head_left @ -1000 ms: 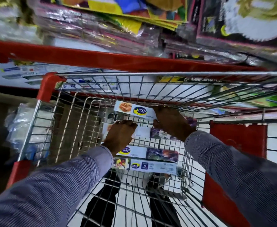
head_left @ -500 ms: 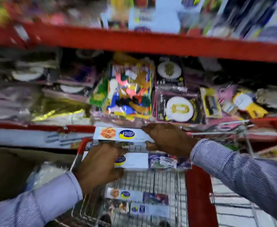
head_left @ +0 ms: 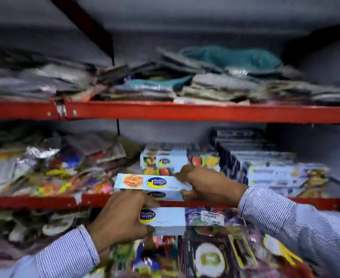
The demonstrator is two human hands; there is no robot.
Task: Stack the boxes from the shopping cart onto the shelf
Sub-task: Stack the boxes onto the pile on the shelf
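Red-edged steel shelving (head_left: 205, 113) fills the view against a grey back wall, its upper tier heaped with flat, crinkled plastic packets (head_left: 215, 85) in dull grey and teal. On the middle tier, loose foil and cellophane packs lie jumbled at the left, while far right of centre a low pile of long white cardboard boxes with fruit pictures (head_left: 177, 160) already sits on the shelf, and a bigger, neater block of similar boxes (head_left: 275, 171) stands further right.

The right hand (head_left: 209, 184) is clamped around the right end of a long, slim, pale-blue carton printed with a pizza and a blue-and-yellow oval logo (head_left: 151, 182), held level just at the front lip of the middle shelf, near the low pile but not yet on it; a second like carton seems to ride beneath it, though blur makes that uncertain. The left hand (head_left: 123, 219) is closed on the left end of a similar white-and-purple carton with a price sticker (head_left: 183, 217), lower and nearer, below the shelf edge.

So the job looks partly done: some boxes are shelved, these are mid-delivery, and the cart is out of view, so what is left cannot be counted. The cartons are stiff, glossy, square-edged card and should stack flat
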